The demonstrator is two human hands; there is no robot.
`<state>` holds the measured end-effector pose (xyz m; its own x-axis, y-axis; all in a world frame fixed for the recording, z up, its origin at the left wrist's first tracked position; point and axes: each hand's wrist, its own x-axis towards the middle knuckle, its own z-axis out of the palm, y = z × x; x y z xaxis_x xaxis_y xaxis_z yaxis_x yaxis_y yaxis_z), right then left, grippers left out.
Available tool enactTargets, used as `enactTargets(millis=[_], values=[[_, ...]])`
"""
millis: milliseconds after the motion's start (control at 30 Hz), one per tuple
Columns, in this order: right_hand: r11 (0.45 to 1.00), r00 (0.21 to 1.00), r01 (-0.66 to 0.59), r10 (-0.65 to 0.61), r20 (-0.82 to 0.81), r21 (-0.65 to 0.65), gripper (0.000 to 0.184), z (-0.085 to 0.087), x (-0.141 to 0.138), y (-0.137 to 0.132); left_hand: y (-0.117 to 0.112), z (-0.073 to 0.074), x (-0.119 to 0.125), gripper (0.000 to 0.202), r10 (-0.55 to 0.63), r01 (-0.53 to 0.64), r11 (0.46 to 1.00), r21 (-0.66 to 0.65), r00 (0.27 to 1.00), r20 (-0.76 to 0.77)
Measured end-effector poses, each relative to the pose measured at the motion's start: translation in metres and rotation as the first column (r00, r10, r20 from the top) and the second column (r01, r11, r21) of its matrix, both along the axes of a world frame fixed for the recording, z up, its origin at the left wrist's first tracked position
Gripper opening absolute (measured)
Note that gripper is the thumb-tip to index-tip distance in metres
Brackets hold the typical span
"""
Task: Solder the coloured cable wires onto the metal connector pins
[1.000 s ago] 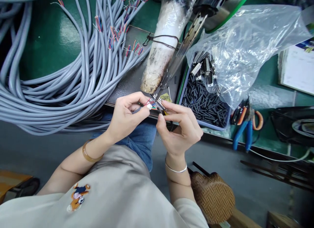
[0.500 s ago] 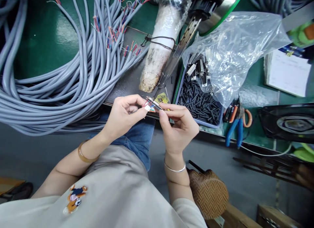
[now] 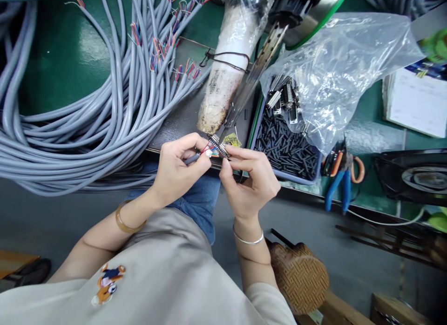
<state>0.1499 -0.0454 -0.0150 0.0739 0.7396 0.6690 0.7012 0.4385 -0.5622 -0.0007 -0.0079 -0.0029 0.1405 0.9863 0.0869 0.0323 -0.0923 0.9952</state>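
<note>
My left hand (image 3: 181, 164) is closed around the end of a grey cable (image 3: 191, 159), whose thin coloured wires fan out past my thumb. Those wires reach a metal multi-pin connector (image 3: 219, 147), and a red one runs up to its left end. Thumb and fingers of my right hand (image 3: 249, 178) pinch the connector's right end. Just above it is the tip of a soldering iron (image 3: 240, 104), fixed pointing down; whether the two touch I cannot tell. A small yellow label (image 3: 232, 139) lies behind the connector.
Many grey cables (image 3: 115, 125) with stripped ends lie to the left. A wrapped white tube (image 3: 223, 78) stands beside the iron. To the right are a blue bin (image 3: 312, 178) of black sleeves and connectors, a plastic bag (image 3: 349, 69), pliers (image 3: 340, 180) and a paper pad (image 3: 417, 101).
The connector has been turned steeper, so its row of pins shows more. My right hand has shifted slightly left, and the grey cable end now shows in my left hand.
</note>
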Motion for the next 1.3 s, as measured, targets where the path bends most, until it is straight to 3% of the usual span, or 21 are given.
enactTargets(millis=[833,1300], values=[[1.0,1.0,-0.018,0.018,-0.021,-0.022,0.018,0.0008,0.0031,0.0015,0.0031,0.0016,0.0,0.009,-0.034,0.033,0.999,0.007,0.999,0.023],[0.999,1.0,-0.024,0.024,0.001,-0.023,0.017,0.0046,0.0023,0.0059,0.0026,0.0026,0.001,0.011,0.031,-0.031,1.0,0.002,0.999,-0.027]])
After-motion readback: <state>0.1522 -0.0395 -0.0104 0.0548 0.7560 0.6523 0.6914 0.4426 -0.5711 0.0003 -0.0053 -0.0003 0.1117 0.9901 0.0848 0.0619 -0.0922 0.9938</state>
